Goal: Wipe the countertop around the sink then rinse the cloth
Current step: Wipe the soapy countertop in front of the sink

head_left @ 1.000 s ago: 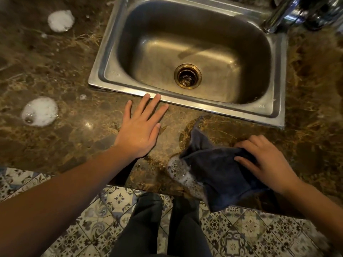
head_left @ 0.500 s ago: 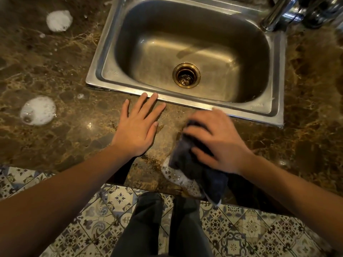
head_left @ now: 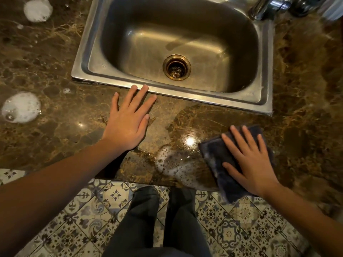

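**Head view: wipe partly done, rinse not begun**

Judged the wipe as roughly midway (a reading of where the suds lay, no more). Found a wet, bubbly smear (head_left: 172, 164) on the front strip of the countertop (head_left: 55, 75), running up to the left edge of the cloth (head_left: 215, 154). Noted two untouched foam patches to the left of the sink (head_left: 204, 98): one (head_left: 20, 107) near the front, one (head_left: 38, 10) farther back. Saw no stream falling from the faucet (head_left: 259, 8) into the basin, so counted the rinse as not yet started. Could not tell how clean the stretch to the right of the sink was, blurred as it looked.

Pressed the cloth flat against the countertop under the right hand (head_left: 250, 158), in front of the sink's near right corner, with the cloth's near end hanging past the counter edge. Had the fingers (head_left: 237, 138) straight and spread across the fabric, curled round nothing, palm down. Laid the left hand (head_left: 128, 123) flat on bare stone, fingers (head_left: 141, 97) straight and slightly fanned, the longest fingertips touching the sink's front rim, holding nothing.
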Motion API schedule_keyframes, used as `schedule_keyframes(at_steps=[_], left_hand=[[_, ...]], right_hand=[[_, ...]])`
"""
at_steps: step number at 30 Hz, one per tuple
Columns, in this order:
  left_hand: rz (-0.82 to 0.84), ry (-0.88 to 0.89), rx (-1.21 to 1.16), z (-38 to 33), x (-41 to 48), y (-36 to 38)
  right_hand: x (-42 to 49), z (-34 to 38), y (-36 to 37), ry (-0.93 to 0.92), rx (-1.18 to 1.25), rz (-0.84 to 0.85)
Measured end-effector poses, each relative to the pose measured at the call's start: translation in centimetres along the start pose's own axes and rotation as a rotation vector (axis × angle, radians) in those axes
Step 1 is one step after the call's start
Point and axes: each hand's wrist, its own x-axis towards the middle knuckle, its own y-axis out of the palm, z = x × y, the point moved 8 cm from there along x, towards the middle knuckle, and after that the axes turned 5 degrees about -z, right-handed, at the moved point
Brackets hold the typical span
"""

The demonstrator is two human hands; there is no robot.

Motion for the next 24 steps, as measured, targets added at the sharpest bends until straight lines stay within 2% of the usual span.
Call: schedule_keyframes(at_steps=[3,6,8,14,16,21,24], left_hand=[[0.016,-0.014,0.025,0.4,0.0,0.1],[0.025,-0.016,0.04,0.4,-0.2,0.3],[0.029,-0.011,0.044,0.3,-0.1,0.4],[0.036,-0.01,0.025,0.5,0.0,0.4],[0.02,-0.021,-0.048,0.6,-0.1,0.1],[-0.163,-0.137,-0.393,1.3,-0.2,-1.7],[-0.278,-0.264,-0.432,2.5,-0.9,-2.5]], right_hand=[[-1.5,-0.8,0.3,0.083,0.047,-0.027],[-2.1,0.8,0.9,-0.096,0.003,-0.012],[-2.0,1.3,1.1,-0.143,-0.058,0.019],[-0.3,6.4,1.3,0.206,0.01,-0.079],[0.5,9.0,1.6,0.291,0.033,-0.091],[2.5,13.3,1.2,0.334,0.076,-0.108],[3.4,15.0,1.1,0.36,0.127,-0.126]])
